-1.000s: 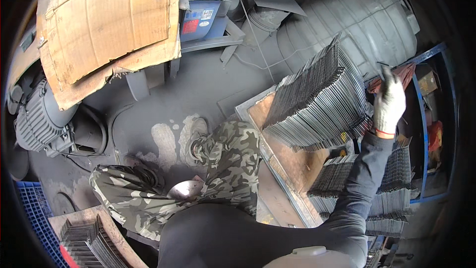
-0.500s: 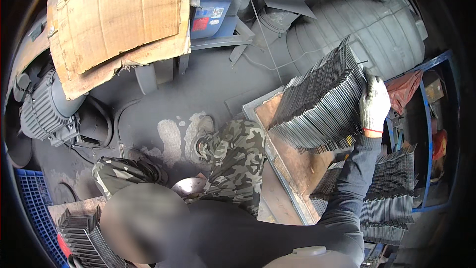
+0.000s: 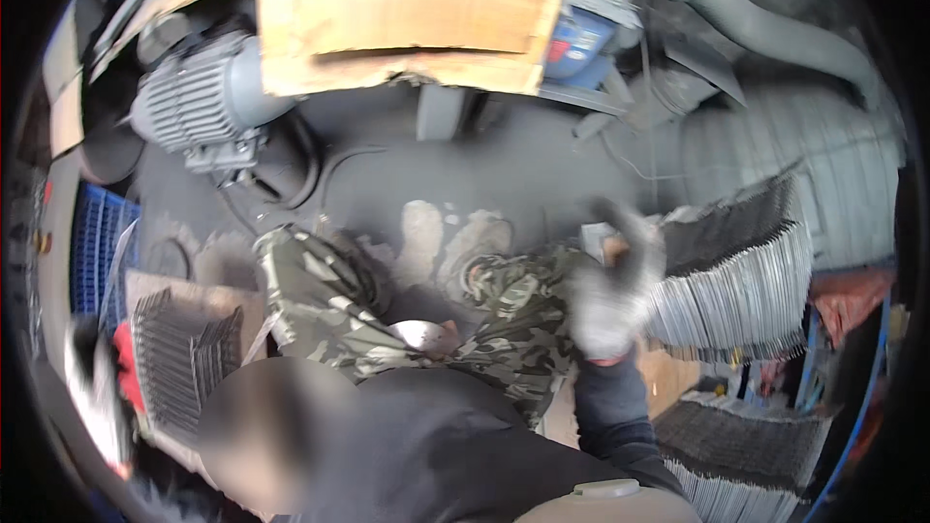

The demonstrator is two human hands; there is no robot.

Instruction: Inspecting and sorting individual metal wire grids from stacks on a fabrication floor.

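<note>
My right hand (image 3: 615, 295), in a white work glove, is raised over the camouflage trousers, at the left side of a tall stack of thin dark metal plates (image 3: 731, 300). Motion smears its fingers, so I cannot make out whether anything is in them. At the far left my left hand (image 3: 95, 402), also gloved, is beside a red object (image 3: 127, 366) and a smaller stack of dark metal pieces (image 3: 174, 363). Blur hides its finger positions too. A further stack of plates (image 3: 751, 446) lies at the lower right.
A grey motor (image 3: 203, 102) stands at the upper left, by a cardboard sheet (image 3: 407, 0). A blue plastic crate (image 3: 97, 242) is at the left. Ribbed ducting (image 3: 756, 10) and a large grey tank (image 3: 804, 155) fill the upper right. A blue-framed rack (image 3: 862, 397) borders the right.
My right hand has left the far right edge of the plate stack and moved left. My left hand now shows more fully at the left. The whole view has swung leftward.
</note>
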